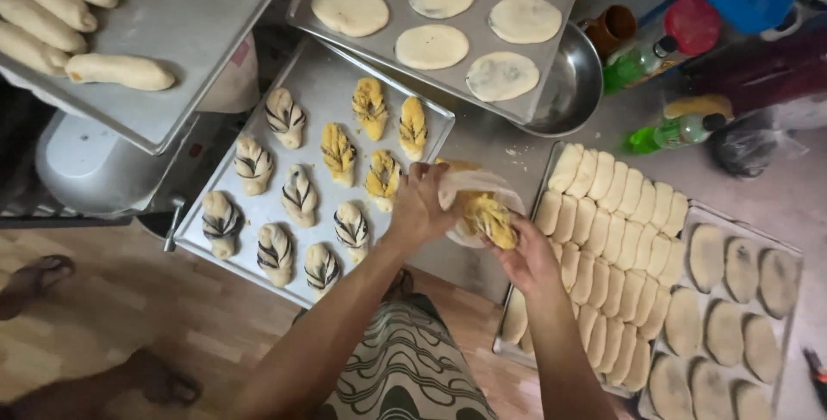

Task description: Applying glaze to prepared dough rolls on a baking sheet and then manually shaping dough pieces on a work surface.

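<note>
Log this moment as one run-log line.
left hand: gripping dough piece | right hand: folding its yellow filling | tray of twisted rolls: beside left hand

Bare forearms, no sleeves; garment with green, cream, black wavy stripes at lap.

dough piece [482, 205]: we see pale with yellow filling
twisted buns [284, 117]: cream with dark stripes, some yellow-striped
bottles [668, 133]: green

Both forearms extended forward, left hand [419, 205] and right hand [527, 258] close together, fingers curled
</note>
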